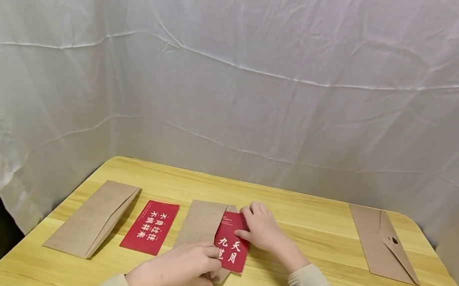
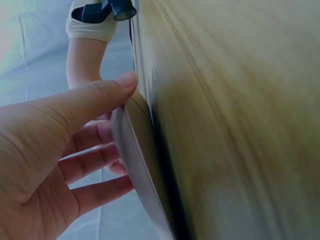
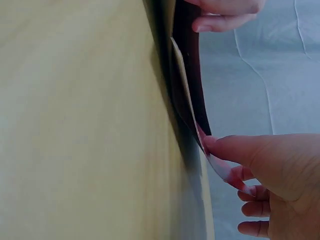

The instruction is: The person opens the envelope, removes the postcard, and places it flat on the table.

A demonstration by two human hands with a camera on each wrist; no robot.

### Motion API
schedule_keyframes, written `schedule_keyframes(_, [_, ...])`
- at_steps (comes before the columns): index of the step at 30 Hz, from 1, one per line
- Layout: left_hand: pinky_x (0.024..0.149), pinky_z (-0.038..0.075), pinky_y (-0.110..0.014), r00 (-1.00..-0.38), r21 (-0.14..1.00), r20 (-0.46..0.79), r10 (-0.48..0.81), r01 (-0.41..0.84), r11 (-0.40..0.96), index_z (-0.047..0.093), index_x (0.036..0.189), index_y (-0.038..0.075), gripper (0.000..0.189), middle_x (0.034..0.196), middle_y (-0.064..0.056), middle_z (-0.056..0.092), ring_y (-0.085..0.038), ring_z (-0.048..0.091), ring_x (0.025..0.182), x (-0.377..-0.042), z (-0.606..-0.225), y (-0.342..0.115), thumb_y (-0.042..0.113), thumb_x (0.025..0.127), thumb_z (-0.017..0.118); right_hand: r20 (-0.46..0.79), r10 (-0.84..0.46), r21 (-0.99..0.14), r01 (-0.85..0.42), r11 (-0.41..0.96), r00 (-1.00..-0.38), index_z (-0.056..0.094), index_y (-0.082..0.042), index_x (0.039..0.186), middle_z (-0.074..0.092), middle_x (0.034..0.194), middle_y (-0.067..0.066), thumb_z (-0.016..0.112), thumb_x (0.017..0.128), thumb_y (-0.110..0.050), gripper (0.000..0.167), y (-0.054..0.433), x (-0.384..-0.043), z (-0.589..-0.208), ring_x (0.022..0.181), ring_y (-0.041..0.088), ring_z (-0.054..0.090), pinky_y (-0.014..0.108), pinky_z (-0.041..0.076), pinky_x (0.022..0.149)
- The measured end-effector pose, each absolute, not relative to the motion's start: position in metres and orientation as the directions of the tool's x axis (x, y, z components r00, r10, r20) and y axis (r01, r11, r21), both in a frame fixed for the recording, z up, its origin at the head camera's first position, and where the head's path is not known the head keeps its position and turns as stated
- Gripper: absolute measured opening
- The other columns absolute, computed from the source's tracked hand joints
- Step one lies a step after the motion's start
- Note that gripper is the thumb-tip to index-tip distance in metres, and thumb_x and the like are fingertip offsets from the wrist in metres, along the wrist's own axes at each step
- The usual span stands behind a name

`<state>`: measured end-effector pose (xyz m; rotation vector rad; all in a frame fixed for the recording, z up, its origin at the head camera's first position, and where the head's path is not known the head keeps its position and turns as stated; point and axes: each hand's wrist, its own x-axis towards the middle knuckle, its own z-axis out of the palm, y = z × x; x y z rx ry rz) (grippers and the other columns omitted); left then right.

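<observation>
A brown paper envelope (image 1: pixel 200 221) lies at the middle of the table with a red card (image 1: pixel 238 253) partly inside its right-hand opening. White Chinese characters mark the card's exposed part. At the envelope's near edge, my left hand (image 1: pixel 186 265) pinches the paper; the left wrist view has the thumb and fingers on either side of the envelope (image 2: pixel 134 150). My right hand (image 1: pixel 262 228) holds the card near its right edge, thumb and fingers on opposite faces in the right wrist view. The card's left part is hidden in the envelope.
Left of the middle envelope lies another red card (image 1: pixel 150 227) with white characters. Farther left is a second brown envelope (image 1: pixel 86 220). A third envelope (image 1: pixel 380 247), with a small dark mark, lies at the far right of the wooden table (image 1: pixel 317 216). Pale curtains hang behind.
</observation>
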<state>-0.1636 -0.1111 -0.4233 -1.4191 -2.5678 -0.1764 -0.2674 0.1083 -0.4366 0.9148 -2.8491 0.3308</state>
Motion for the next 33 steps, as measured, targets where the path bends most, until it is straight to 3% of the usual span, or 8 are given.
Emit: schedule_keyframes(33, [0.072, 0.039, -0.008, -0.542, 0.035, 0.217, 0.812, 0.835, 0.548, 0.063, 0.079, 0.025, 0.02, 0.081, 0.015, 0.052, 0.0, 0.045, 0.081, -0.163, -0.42, -0.111, 0.04, 0.079, 0.077, 0.14, -0.515, -0.187, -0.533, 0.825, -0.846, 0.061, -0.008, 0.108, 0.047, 0.092, 0.005, 0.08, 0.08, -0.028, 0.04, 0.15, -0.28, -0.416, 0.092, 0.022, 0.043, 0.038, 0.041, 0.08])
